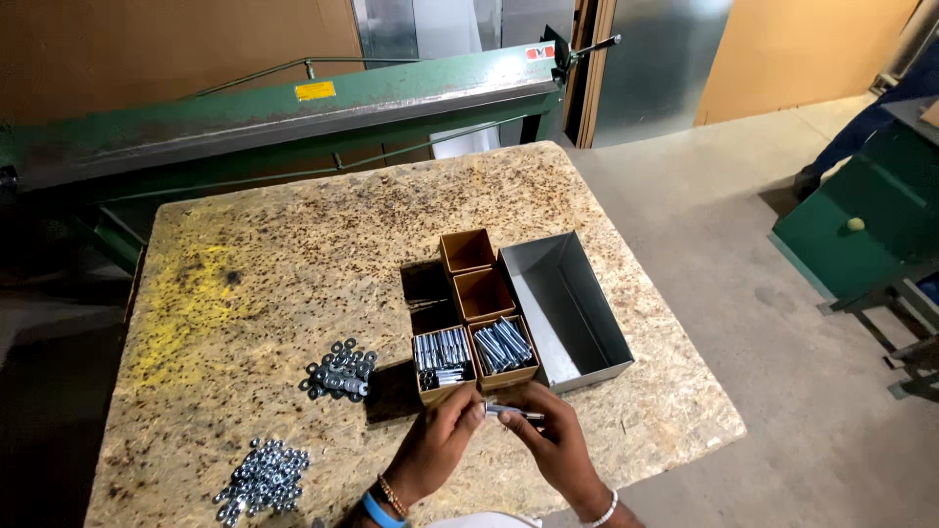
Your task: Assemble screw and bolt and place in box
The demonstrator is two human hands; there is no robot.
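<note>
My left hand (pixel 442 440) and my right hand (pixel 554 440) meet near the table's front edge, both pinching one silver bolt (pixel 511 412) held level between the fingertips. Just beyond them stand two small cardboard boxes (pixel 445 362) (pixel 505 350) filled with bolts lying side by side. Two empty cardboard boxes (pixel 484 293) (pixel 467 250) stand behind those. A pile of dark washers (pixel 340 370) lies left of the boxes. A heap of shiny nuts (pixel 262 477) lies at the near left.
An open grey metal bin (pixel 579 313) stands right of the boxes on the chipboard table (pixel 293 254). A long green sheet-metal machine (pixel 274 112) runs behind the table. A green cabinet (pixel 866 230) and another person's leg (pixel 851 137) are at the far right.
</note>
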